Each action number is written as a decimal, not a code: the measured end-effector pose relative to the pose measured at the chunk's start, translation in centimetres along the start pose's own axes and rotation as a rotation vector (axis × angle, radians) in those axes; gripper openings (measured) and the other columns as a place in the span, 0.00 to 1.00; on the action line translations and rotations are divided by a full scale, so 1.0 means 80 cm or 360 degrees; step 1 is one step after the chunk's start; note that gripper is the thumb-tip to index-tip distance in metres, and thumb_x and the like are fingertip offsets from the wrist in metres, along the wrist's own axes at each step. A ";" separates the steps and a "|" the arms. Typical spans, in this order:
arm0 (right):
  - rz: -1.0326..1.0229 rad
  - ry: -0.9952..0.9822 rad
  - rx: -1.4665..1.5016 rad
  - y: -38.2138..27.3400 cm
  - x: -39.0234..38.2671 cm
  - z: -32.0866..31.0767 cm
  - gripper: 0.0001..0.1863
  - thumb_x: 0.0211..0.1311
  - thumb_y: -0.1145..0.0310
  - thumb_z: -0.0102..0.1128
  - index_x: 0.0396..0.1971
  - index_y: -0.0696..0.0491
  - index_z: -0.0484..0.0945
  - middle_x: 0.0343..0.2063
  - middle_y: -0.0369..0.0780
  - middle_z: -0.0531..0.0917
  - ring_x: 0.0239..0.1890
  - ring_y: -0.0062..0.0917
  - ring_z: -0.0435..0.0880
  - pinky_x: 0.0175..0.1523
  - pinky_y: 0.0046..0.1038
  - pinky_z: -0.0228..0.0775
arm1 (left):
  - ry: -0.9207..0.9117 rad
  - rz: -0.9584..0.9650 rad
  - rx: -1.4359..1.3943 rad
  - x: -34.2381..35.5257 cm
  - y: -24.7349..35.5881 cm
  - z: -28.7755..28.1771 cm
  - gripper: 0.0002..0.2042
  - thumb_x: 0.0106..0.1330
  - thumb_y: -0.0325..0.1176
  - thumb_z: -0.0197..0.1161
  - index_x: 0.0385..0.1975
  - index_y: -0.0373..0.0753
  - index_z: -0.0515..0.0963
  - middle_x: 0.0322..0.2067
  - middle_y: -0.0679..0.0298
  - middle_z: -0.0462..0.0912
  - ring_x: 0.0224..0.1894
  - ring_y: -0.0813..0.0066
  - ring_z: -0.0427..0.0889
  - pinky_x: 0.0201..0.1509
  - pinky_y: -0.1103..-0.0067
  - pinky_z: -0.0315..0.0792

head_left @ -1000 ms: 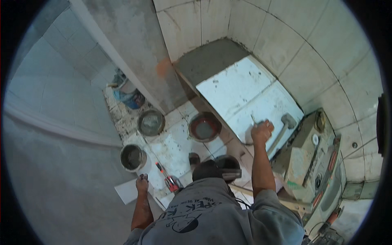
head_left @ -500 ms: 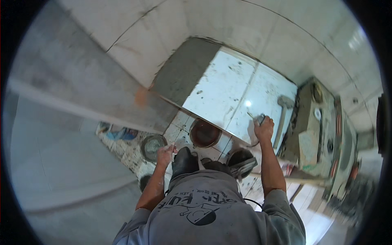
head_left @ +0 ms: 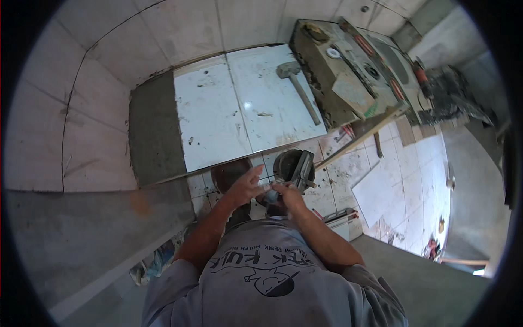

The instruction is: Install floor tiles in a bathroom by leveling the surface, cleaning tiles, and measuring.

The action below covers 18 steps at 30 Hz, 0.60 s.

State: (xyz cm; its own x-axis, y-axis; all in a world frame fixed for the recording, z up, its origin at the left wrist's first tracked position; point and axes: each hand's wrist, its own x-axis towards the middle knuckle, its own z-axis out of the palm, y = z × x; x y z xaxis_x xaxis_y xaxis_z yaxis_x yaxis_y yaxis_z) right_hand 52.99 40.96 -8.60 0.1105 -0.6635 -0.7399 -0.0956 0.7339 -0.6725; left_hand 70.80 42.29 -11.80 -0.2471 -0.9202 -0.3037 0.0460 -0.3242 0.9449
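Observation:
My left hand (head_left: 245,189) is in front of my body, its fingers stretched out and apart toward my right hand. My right hand (head_left: 290,197) is closed, fingers curled around a small greyish thing that is blurred and partly hidden. The two hands almost meet. Beyond them is a raised ledge with two large white tiles (head_left: 210,120) spotted with mortar bits. Bare grey mortar (head_left: 157,133) covers its left end. A mallet (head_left: 304,97) lies on the right tile. Below the ledge are a bucket with brown contents (head_left: 222,175) and a dark bucket (head_left: 283,163) with a tool across it.
To the right, a rough block (head_left: 321,82) carries a long level-like bar (head_left: 370,52) and other tools. A wooden strip (head_left: 362,137) slants down from it. A loose white tile (head_left: 369,193) lies on the tiled floor. A grey wall (head_left: 92,234) stands at left.
My right hand has left the tile surface and come back in front of my body. My left hand has come up beside it, fingers now extended. My view has turned to the right.

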 end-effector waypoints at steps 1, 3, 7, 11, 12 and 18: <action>0.0073 -0.0109 0.0248 0.004 -0.010 0.009 0.22 0.57 0.59 0.55 0.43 0.61 0.66 0.37 0.44 0.73 0.40 0.28 0.75 0.38 0.27 0.71 | -0.0100 -0.0012 -0.0041 -0.002 -0.001 0.011 0.36 0.57 0.42 0.64 0.62 0.37 0.54 0.56 0.49 0.65 0.57 0.63 0.67 0.60 0.74 0.61; 0.0082 -0.0076 0.0360 0.024 -0.013 0.015 0.21 0.60 0.58 0.51 0.45 0.60 0.65 0.38 0.43 0.72 0.41 0.28 0.74 0.39 0.28 0.72 | -0.0245 -0.0187 -0.0065 -0.007 0.011 0.030 0.32 0.60 0.39 0.61 0.62 0.38 0.56 0.56 0.52 0.65 0.57 0.66 0.66 0.61 0.75 0.59; -0.0071 -0.0096 0.0324 0.040 -0.037 -0.006 0.18 0.67 0.56 0.42 0.42 0.56 0.71 0.35 0.39 0.78 0.35 0.25 0.78 0.37 0.26 0.73 | -0.0461 -0.0382 0.0198 -0.005 -0.004 0.032 0.27 0.63 0.40 0.57 0.60 0.39 0.60 0.51 0.60 0.71 0.51 0.74 0.70 0.56 0.80 0.64; -0.0302 0.0248 -0.0226 0.070 -0.061 -0.044 0.23 0.64 0.52 0.46 0.27 0.58 0.79 0.19 0.36 0.78 0.22 0.20 0.75 0.30 0.25 0.68 | -0.0742 -0.0749 0.0211 0.005 0.019 0.059 0.31 0.60 0.42 0.60 0.61 0.38 0.58 0.47 0.62 0.73 0.47 0.79 0.72 0.38 0.82 0.74; -0.0262 0.0210 0.0016 0.091 -0.054 -0.052 0.21 0.63 0.54 0.49 0.28 0.59 0.78 0.20 0.36 0.78 0.21 0.19 0.74 0.29 0.24 0.67 | -0.0805 -0.0793 0.0317 0.007 0.018 0.071 0.33 0.59 0.42 0.61 0.62 0.38 0.56 0.46 0.62 0.74 0.47 0.80 0.72 0.34 0.82 0.74; -0.0065 0.0214 0.0746 0.169 -0.054 -0.072 0.16 0.61 0.59 0.53 0.31 0.59 0.77 0.18 0.35 0.75 0.17 0.18 0.71 0.23 0.21 0.65 | -0.1206 -0.0742 0.1354 0.010 0.030 0.145 0.55 0.46 0.49 0.70 0.64 0.32 0.37 0.56 0.40 0.63 0.55 0.60 0.69 0.57 0.77 0.63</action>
State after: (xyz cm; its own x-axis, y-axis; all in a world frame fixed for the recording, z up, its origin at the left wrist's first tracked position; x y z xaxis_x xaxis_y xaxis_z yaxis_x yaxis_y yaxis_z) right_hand 45.53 52.92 -14.61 -0.0265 -0.6832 -0.7297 0.3653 0.6729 -0.6433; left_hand 59.48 43.30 -8.34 -0.5834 -0.3030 -0.7536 -0.7723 -0.0803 0.6302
